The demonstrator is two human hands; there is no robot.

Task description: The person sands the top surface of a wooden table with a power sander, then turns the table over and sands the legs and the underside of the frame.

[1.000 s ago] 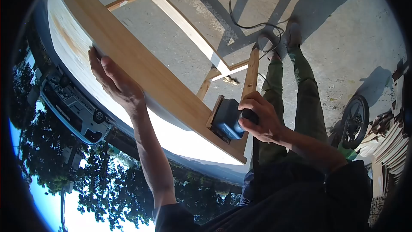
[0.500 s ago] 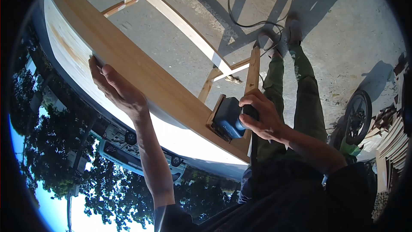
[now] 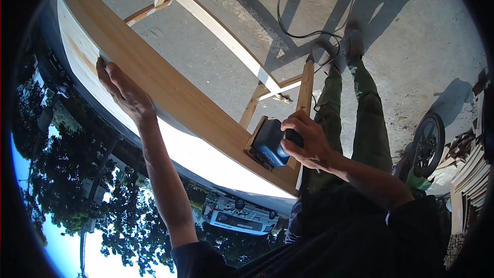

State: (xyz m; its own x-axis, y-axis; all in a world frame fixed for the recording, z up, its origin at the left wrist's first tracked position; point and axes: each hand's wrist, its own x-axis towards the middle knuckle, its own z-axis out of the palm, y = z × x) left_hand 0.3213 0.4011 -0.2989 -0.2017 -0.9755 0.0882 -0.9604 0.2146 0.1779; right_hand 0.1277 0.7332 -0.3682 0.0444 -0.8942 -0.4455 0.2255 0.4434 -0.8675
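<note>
My right hand [image 3: 303, 141] grips a blue electric sander [image 3: 270, 144] pressed flat against the side board [image 3: 164, 80] of a wooden table frame, near the frame's corner leg [image 3: 306, 90]. My left hand [image 3: 121, 87] rests on the upper edge of the same board, further along it, fingers over the pale tabletop [image 3: 82, 54]. The picture is upside down: my legs and shoes [image 3: 350, 41] point toward the top.
A black power cord [image 3: 293, 20] loops over the concrete ground by my shoes. A wheel [image 3: 427, 144] and stacked wood offcuts [image 3: 463, 167] lie at the right. A vehicle [image 3: 242, 216] and trees show beyond the tabletop, at the lower left.
My left hand slid a little further along the board's edge, away from the sander. The sander shifted slightly along the board. The vehicle in the background moved to the right.
</note>
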